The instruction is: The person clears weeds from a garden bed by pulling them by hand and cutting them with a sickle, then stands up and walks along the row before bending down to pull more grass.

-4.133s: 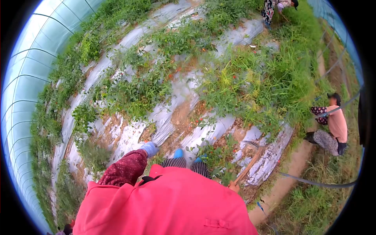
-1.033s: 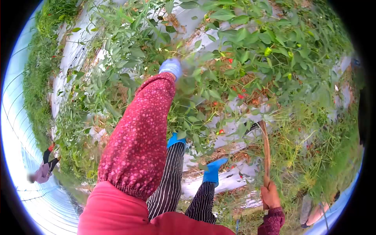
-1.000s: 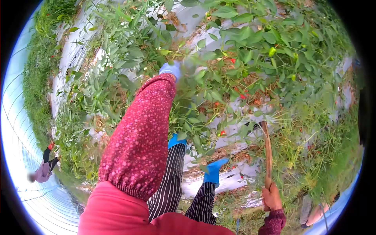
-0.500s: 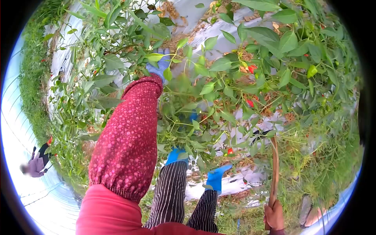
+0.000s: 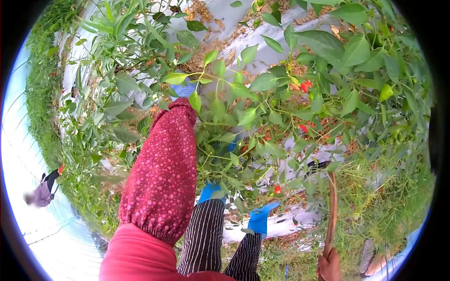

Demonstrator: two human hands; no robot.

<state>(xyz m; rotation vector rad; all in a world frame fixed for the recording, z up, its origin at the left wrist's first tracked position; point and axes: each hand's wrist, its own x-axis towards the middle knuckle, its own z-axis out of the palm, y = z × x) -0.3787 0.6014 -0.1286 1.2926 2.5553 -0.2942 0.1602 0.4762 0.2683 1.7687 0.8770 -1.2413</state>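
Note:
My left hand (image 5: 186, 90), in a light blue glove, reaches low among the pepper plants (image 5: 276, 93). Leaves cover much of it, and its fingers are hidden. Beside the glove, a thin stem with pale green leaves (image 5: 195, 101) crosses in front of the red flowered sleeve (image 5: 161, 173). At the lower right my bare right hand (image 5: 330, 268) is closed around the handle of a wooden-handled tool (image 5: 332, 210). The tool points away from me, and its dark metal head (image 5: 318, 165) lies partly behind leaves.
Red peppers (image 5: 305, 86) and a green pepper (image 5: 386, 92) hang among the foliage. Pale plastic sheeting (image 5: 295, 220) shows on the ground below. My blue boots (image 5: 259, 219) stand close to the plants. A person (image 5: 42, 193) is at the far left.
My left hand has drawn back a little, and its outstretched glove fingers have gone behind leaves. The tool and my right hand have shifted slightly down in view.

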